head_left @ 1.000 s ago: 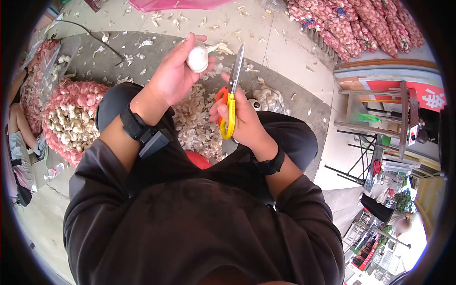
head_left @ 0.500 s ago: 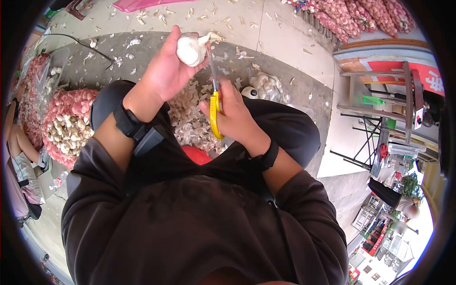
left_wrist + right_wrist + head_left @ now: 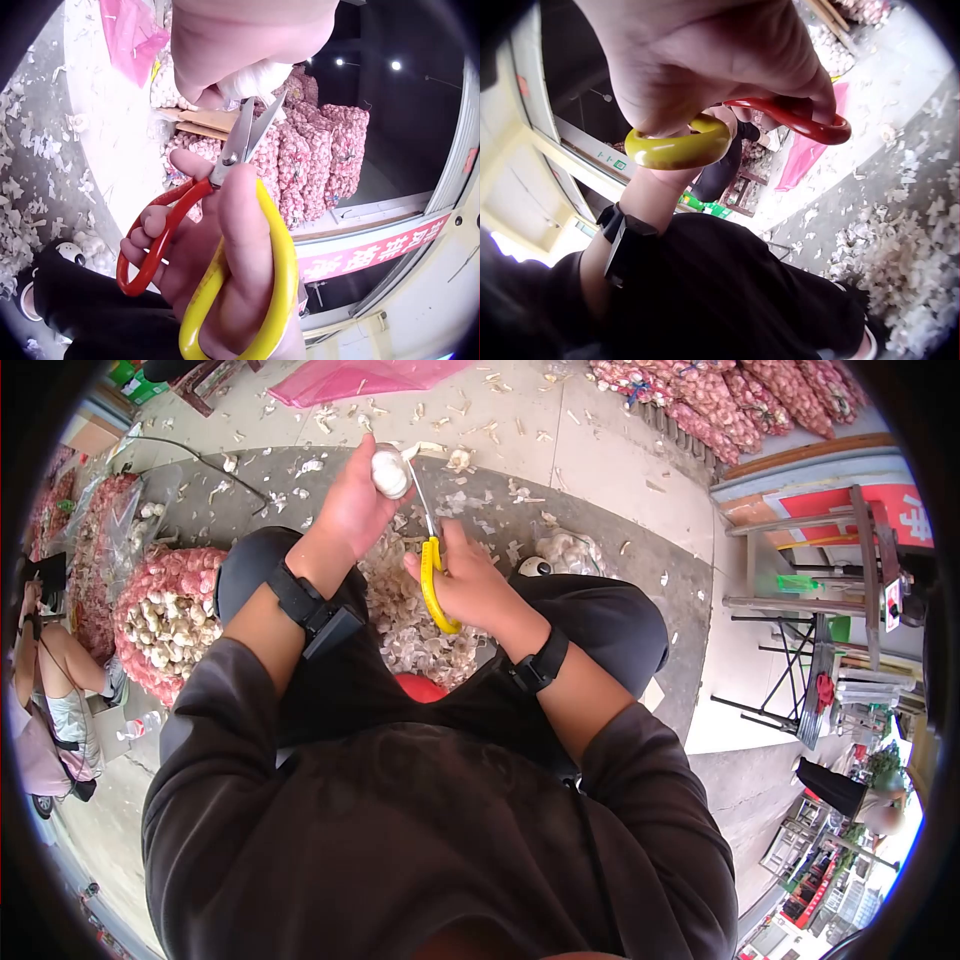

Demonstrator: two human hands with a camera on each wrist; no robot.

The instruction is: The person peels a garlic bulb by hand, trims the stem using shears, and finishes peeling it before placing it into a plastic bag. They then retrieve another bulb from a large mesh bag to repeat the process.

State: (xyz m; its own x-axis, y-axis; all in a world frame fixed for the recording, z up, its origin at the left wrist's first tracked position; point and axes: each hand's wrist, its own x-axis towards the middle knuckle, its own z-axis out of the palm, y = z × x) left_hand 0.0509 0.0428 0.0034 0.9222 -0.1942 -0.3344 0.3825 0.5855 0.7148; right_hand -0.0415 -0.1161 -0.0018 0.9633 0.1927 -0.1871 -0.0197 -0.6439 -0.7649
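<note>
At the far left, a seated person (image 3: 65, 700) shows in part, with a clear plastic bottle (image 3: 140, 726) lying near them on the floor. To the right of them stands a pink mesh sack (image 3: 137, 660), its top open on a heap of whitish garlic bulbs (image 3: 168, 622). A pink sheet (image 3: 365, 378) lies farther off on the pale floor.

Next comes the left hand (image 3: 350, 510), its wrist wearing a black strap (image 3: 297, 598). It grips a white garlic bulb (image 3: 390, 474), held up above the floor and beyond the knees, with the stem pointing right. The scissors (image 3: 431, 575) are just beside it; in the left wrist view the blades (image 3: 250, 135) stand apart, their tips close to the bulb's stem end. Whether they touch the stem, I cannot tell.

Below, between the legs, lies a broad pile of papery garlic skins (image 3: 430, 645), with something red (image 3: 420, 687) at its near edge.

The right hand (image 3: 475, 595) grips the scissors — thumb through the yellow loop (image 3: 281, 262), fingers curled at the red loop (image 3: 166, 244). Beyond the knee on that side sits a clear bag of pale bulbs (image 3: 572, 550).

At the upper right, full mesh sacks (image 3: 745, 405) lie side by side; below them stands a wooden frame (image 3: 800, 604) — behind it, part of a red banner (image 3: 815, 505).
</note>
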